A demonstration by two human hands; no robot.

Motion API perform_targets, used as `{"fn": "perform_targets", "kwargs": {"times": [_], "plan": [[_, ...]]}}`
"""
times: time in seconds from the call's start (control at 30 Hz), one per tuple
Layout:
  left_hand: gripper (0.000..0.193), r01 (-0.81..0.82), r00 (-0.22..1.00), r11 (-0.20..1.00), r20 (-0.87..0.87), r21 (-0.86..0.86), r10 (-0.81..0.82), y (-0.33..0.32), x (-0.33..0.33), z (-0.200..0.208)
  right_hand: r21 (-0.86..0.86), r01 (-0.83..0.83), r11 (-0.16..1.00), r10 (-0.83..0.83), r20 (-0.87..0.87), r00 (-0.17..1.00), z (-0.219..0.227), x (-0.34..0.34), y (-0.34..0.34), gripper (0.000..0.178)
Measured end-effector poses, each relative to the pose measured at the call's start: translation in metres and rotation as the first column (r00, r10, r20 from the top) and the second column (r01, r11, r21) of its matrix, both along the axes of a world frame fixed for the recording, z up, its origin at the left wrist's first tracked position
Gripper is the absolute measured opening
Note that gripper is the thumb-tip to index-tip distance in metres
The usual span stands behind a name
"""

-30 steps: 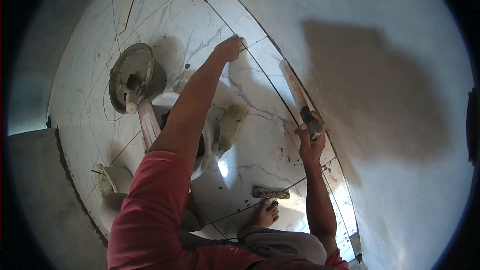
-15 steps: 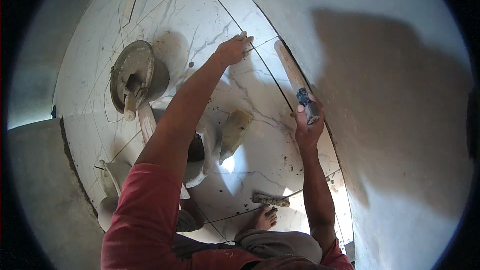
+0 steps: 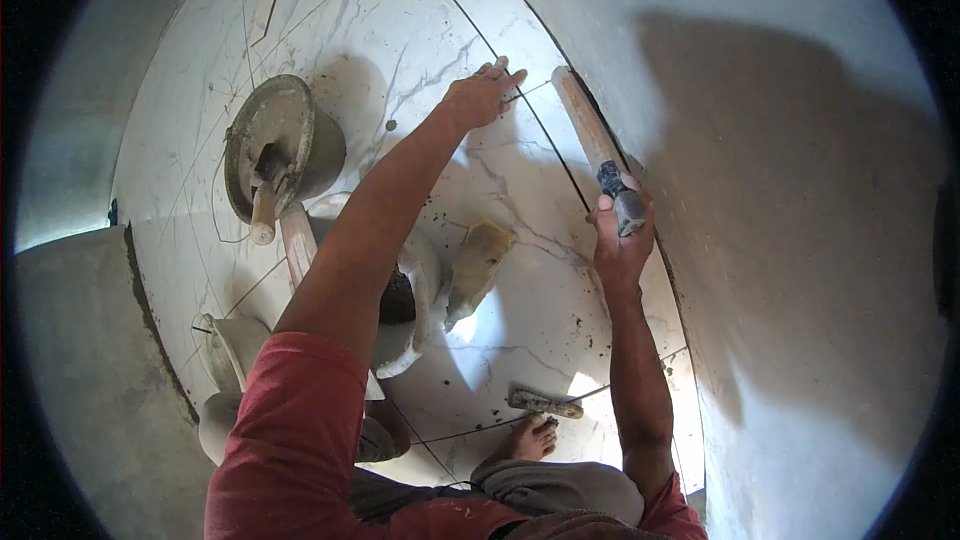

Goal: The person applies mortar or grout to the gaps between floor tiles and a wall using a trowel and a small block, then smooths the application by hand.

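Observation:
My left hand (image 3: 482, 97) rests on the marbled white floor tiles (image 3: 400, 30), its fingers stretched out over the dark joint beside the wall. It holds nothing. In my right hand (image 3: 622, 252) is a hammer (image 3: 590, 125), gripped at its dark metal head. The hammer's wooden handle points away from me, over the narrow tile strip along the right wall. Whether the handle's tip touches the tile, I cannot tell. A crumpled yellowish-grey piece (image 3: 478, 265), perhaps a sponge or cloth, lies between my arms.
Left of my left arm stands a mortar-coated bucket (image 3: 325, 155) with a wooden-handled trowel (image 3: 262, 215) in it. A pale container with dark contents (image 3: 425, 290) is partly hidden by that arm. A dirty flat tool (image 3: 545, 402) lies by my foot. Bare walls (image 3: 780, 240) flank the floor.
The fingers of my left hand have spread a little more by the joint. The hammer's handle tip sits slightly farther away along the wall. The view has shifted slightly.

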State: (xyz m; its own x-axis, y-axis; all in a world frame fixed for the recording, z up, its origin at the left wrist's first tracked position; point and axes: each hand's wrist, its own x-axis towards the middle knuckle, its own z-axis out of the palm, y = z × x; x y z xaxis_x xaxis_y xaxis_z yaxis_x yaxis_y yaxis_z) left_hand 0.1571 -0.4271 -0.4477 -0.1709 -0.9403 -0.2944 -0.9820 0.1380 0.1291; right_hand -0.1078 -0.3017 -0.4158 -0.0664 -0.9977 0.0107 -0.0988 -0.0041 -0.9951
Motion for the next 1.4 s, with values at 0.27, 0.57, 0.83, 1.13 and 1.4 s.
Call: {"fn": "perform_targets", "kwargs": {"times": [0.27, 0.57, 0.83, 1.13, 1.4], "plan": [[0.065, -0.005, 1.000, 1.000, 0.022, 0.004, 0.005, -0.005, 0.003, -0.003, -0.037, -0.106, 0.994, 0.102, -0.085, 0.991, 0.018, 0.006, -0.012, 0.037], [0.068, 0.007, 0.998, 0.999, -0.054, -0.051, -0.010, -0.003, 0.009, -0.014, -0.281, -0.186, 0.942, 0.099, -0.298, 0.949, 0.023, 0.014, -0.030, 0.038], [0.067, -0.034, 0.997, 0.997, -0.070, -0.066, 0.030, 0.001, 0.008, -0.014, -0.369, -0.276, 0.887, 0.164, -0.307, 0.937, 0.023, 0.048, -0.065, 0.042], [0.063, -0.078, 0.992, 0.995, -0.107, -0.054, 0.072, 0.005, 0.000, -0.005, -0.248, -0.325, 0.913, 0.201, -0.420, 0.885, 0.020, 0.080, -0.104, 0.043], [0.065, -0.109, 0.993, 0.994, -0.050, -0.025, 0.108, 0.004, 0.000, 0.000, -0.357, -0.301, 0.884, 0.155, -0.385, 0.910, 0.013, 0.114, -0.151, 0.033]]}}
